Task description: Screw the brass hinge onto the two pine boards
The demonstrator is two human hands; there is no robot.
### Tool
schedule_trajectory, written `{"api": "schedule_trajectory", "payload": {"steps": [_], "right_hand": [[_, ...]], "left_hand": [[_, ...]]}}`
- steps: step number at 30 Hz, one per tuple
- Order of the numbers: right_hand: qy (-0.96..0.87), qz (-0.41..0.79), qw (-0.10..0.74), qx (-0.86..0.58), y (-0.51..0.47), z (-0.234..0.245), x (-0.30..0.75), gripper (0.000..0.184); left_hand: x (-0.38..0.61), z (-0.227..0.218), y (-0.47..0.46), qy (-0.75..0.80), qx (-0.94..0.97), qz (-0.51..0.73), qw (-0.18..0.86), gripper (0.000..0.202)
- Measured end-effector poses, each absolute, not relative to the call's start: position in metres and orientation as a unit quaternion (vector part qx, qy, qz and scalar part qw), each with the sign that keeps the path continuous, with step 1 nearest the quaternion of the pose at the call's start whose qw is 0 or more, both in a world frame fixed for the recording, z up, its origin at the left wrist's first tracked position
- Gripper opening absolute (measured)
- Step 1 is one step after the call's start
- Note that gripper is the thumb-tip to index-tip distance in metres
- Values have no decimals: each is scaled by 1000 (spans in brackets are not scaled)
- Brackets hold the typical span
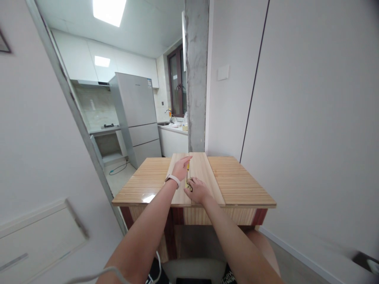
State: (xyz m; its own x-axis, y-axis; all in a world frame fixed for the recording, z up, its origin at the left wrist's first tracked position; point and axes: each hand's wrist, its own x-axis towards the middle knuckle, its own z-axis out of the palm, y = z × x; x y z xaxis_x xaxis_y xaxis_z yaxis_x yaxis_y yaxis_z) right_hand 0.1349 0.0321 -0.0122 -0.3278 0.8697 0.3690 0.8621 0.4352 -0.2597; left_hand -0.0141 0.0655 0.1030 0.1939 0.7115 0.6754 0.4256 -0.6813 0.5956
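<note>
Table (landmark): a striped light-brown wooden table (242, 181) with dark red corner pieces is seen ahead of the person.
Boards: two pale, long wooden boards, a left board (182, 200) and a right board (211, 185), are laid side by side across the table's middle, from near edge to far edge; a thin dark seam is seen between them.
Yellow pieces: a small yellow-and-dark object (189, 185) and a narrow yellow strip (188, 166) are noted along the seam at mid-table, the strip nearer the far edge; finer detail is too small to be read.
Left hand: the left hand (181, 169), banded in pale grey at the wrist, is placed over the left board toward the table's far edge, fingers outstretched beside the strip; whether it is pinched cannot be told.
Right hand: the yellow-and-dark object is gripped between thumb and fingers of the right hand (199, 191), nearer the table's near edge.
Refrigerator: a tall silver-grey refrigerator (140, 104) is seen beyond the table, to its left.
</note>
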Motion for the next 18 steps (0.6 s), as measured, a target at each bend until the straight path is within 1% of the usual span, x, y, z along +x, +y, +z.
{"api": "schedule_trajectory", "payload": {"steps": [11, 18], "right_hand": [[-813, 2, 229, -536, 33, -14, 135, 64], [-813, 3, 228, -535, 31, -11, 136, 63]], "left_hand": [[-10, 106, 64, 424, 749, 483, 164, 39], [-11, 107, 62, 421, 741, 505, 135, 33]]}}
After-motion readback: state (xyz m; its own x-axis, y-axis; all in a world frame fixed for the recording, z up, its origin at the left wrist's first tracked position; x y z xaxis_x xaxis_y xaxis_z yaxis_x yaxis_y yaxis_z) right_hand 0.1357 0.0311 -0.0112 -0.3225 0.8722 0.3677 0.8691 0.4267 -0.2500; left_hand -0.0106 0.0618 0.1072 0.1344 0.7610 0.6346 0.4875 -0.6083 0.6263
